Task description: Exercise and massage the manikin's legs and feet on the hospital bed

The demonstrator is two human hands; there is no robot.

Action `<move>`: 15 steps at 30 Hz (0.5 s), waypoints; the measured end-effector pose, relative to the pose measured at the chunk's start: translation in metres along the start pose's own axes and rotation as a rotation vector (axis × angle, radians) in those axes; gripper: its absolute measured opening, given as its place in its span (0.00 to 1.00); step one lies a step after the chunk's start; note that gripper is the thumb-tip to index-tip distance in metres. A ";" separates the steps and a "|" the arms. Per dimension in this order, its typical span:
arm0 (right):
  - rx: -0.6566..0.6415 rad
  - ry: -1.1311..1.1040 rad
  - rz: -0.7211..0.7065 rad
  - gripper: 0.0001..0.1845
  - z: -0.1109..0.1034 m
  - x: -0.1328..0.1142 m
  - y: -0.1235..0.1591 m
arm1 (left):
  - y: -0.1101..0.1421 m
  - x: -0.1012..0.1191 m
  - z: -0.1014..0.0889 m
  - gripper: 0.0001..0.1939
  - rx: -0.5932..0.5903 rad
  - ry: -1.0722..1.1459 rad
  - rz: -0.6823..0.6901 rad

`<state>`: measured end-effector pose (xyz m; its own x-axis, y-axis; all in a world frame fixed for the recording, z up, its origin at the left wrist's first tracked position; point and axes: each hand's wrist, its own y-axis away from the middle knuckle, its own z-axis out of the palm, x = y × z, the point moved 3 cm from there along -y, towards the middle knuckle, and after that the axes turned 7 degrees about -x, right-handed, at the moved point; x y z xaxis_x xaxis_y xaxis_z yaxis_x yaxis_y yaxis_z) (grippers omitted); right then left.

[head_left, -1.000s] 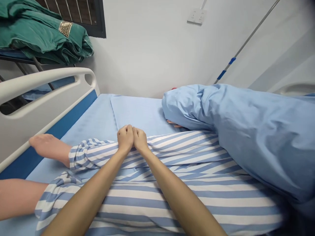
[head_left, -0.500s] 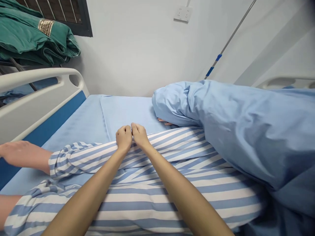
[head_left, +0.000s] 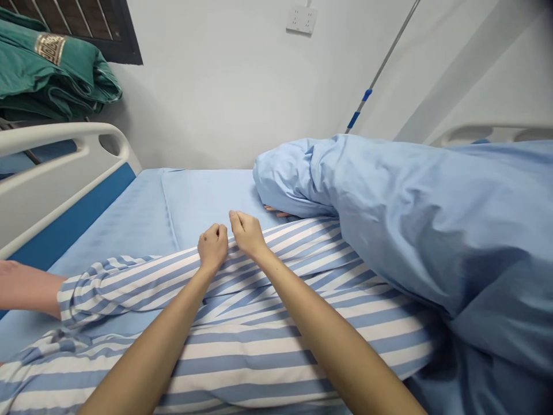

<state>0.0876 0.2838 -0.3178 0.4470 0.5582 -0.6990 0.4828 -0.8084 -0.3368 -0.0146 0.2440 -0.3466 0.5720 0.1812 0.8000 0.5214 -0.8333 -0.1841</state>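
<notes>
My left hand (head_left: 213, 246) is curled into a fist over the far leg of a pair of blue-and-white striped trousers (head_left: 268, 354). Just right of it, my right hand (head_left: 247, 232) is also closed, held over the same leg near its far edge. A small gap separates the two fists, and nothing shows in either. The trousers are worn by a figure lying on the bed, whose bare foot (head_left: 28, 285) shows at the left. Whether the fists press on the cloth or hover just above it, I cannot tell.
A light blue quilt (head_left: 423, 213) is bunched over the figure's upper part, with fingertips showing under its edge. The blue bed sheet (head_left: 207, 193) ends at the wall. A white-and-blue bed end board (head_left: 64, 178) stands left, beside folded green cloth (head_left: 56, 75). A metal pole (head_left: 389, 55) leans behind.
My two fists have moved slightly apart, and the right one sits a little higher. The whole view has shifted, so the bed and wall items appear farther left.
</notes>
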 end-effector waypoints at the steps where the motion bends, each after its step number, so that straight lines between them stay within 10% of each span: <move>1: -0.019 0.010 -0.006 0.21 -0.003 0.004 0.001 | 0.000 0.002 0.000 0.16 0.005 0.000 -0.013; 10: 0.107 -0.632 0.157 0.20 -0.013 0.050 -0.007 | -0.002 0.060 0.048 0.15 0.063 0.278 0.027; 15: 0.220 -0.136 0.098 0.19 -0.043 0.036 0.001 | 0.004 0.054 0.069 0.16 -0.015 -0.060 0.029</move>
<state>0.1363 0.3109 -0.3164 0.3714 0.4567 -0.8084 0.2606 -0.8869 -0.3814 0.0625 0.2862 -0.3434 0.6240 0.1880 0.7585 0.4948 -0.8464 -0.1972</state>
